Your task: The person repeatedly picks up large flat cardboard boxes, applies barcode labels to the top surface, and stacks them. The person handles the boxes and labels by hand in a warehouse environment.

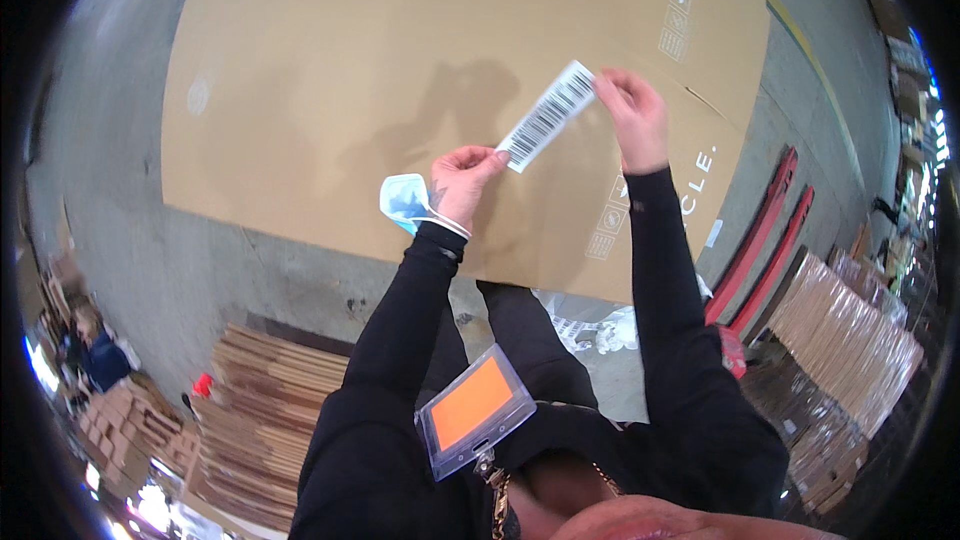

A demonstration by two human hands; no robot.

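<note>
A white barcode label (548,118) is stretched between my two hands, tilted up toward the right. My left hand (465,183) pinches its lower left end between thumb and fingers. At the upper right end, my right hand (634,118) grips a corner. Beneath both hands lies a large brown cardboard box (330,70) with white print on its top; the label is held above it and casts a shadow there. A light blue face mask (404,200) hangs by its loops from my left wrist.
Red pallet-jack forks (760,230) lie on the floor to the right, beside plastic-wrapped stacks (845,340). Flat cardboard sheets (265,420) are stacked at the lower left. Crumpled clear plastic (615,332) lies near my legs. An orange badge (474,408) hangs from my neck.
</note>
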